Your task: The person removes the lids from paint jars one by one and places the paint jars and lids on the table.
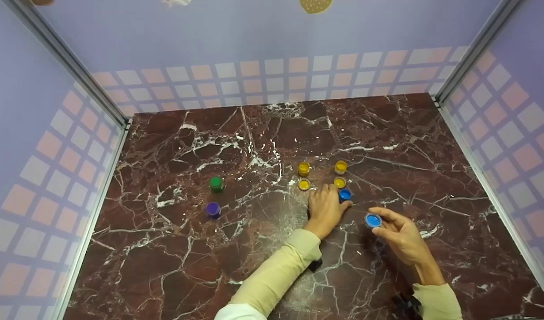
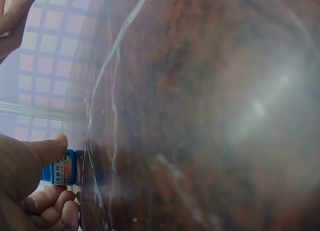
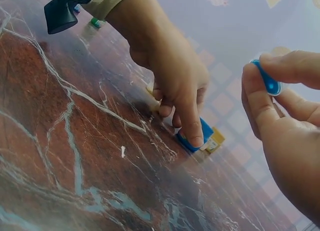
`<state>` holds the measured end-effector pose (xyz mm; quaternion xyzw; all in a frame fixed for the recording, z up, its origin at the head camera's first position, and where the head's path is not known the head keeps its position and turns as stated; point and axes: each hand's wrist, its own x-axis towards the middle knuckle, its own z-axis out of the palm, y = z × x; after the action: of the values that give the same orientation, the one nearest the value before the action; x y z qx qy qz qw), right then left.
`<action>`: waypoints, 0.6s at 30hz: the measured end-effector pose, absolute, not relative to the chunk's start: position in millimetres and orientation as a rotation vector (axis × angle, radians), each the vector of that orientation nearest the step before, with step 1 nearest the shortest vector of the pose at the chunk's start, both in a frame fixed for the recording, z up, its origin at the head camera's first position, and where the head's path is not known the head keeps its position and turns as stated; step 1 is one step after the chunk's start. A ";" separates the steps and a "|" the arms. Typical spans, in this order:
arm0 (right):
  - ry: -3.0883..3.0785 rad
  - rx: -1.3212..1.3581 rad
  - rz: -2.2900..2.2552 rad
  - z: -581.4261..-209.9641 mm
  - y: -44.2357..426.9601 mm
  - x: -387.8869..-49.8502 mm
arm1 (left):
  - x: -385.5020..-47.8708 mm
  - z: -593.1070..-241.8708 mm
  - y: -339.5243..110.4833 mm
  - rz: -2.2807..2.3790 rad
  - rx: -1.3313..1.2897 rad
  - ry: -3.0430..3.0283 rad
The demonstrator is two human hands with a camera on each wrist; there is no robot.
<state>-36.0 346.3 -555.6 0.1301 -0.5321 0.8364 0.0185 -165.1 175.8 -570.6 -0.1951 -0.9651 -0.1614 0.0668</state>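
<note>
My left hand (image 1: 325, 210) holds a small open blue paint jar (image 1: 345, 194) down on the table, its thumb on the near side. In the left wrist view the labelled side of the blue jar (image 2: 61, 170) shows between thumb and fingers. To the right, above the tabletop, my right hand (image 1: 402, 233) pinches a round blue lid (image 1: 373, 221) between thumb and fingers. The lid's inside, coated with blue paint, faces up toward the head camera. Just beyond the left hand are two open yellow paint jars (image 1: 304, 168), with their yellow lids (image 1: 304, 184) lying in front of them.
A green paint jar (image 1: 216, 183) and a purple one (image 1: 213, 210) stand capped at the left. The dark red marbled table (image 1: 174, 266) is bordered by panels with a printed check pattern (image 1: 254, 82) at the back and both sides.
</note>
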 end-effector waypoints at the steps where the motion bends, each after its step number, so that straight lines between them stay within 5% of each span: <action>1: -1.653 0.400 2.600 -555.5 346.1 -36.1 | -165.6 -570.6 175.5 -0.496 -0.588 -2.913; 18: -1.752 0.241 2.548 -555.6 340.3 -39.1 | -163.1 -564.9 167.6 -0.474 -0.622 -2.914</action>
<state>-39.1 340.3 -555.6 0.0777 -0.5646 0.8214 0.0199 -163.1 167.6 -564.9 -0.2058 -0.9639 -0.1569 0.0622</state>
